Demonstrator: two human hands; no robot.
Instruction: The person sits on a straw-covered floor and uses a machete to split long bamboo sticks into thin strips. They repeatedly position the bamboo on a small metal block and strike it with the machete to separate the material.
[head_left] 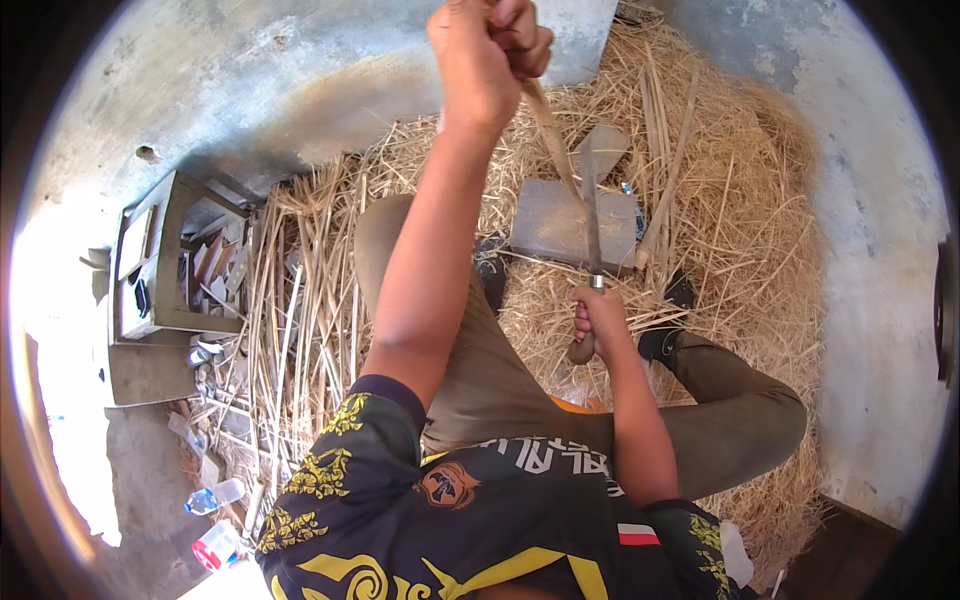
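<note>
Bamboo strip (548,125), pale and thin, runs from the raised left hand (487,55) at top centre of the frame down toward the stone block (572,225) in the middle. Left grip clenched in a fist around the strip's upper end. Knife (591,215), long narrow blade pointing up, crosses the strip just above the block; its rounded wooden handle sits in the right hand (597,322), grip closed tight around it, centre of frame.

Block is grey, flat-topped, lying in straw (740,200) between the person's feet; a black sandal (665,335) shows to its lower right. Bent legs in olive trousers (745,425) flank the work. The left forearm cuts across the view and hides part of the straw left of the block.

Loose split stalks (300,300) lie in a band at left centre. Beyond them, at left, an open wooden box (165,260) holds small cut pieces. Plastic bottle (212,498) and a red-and-white container (215,548) at lower left. Floor (250,80) is bare grey concrete, stained, bright sun at far left edge.
</note>
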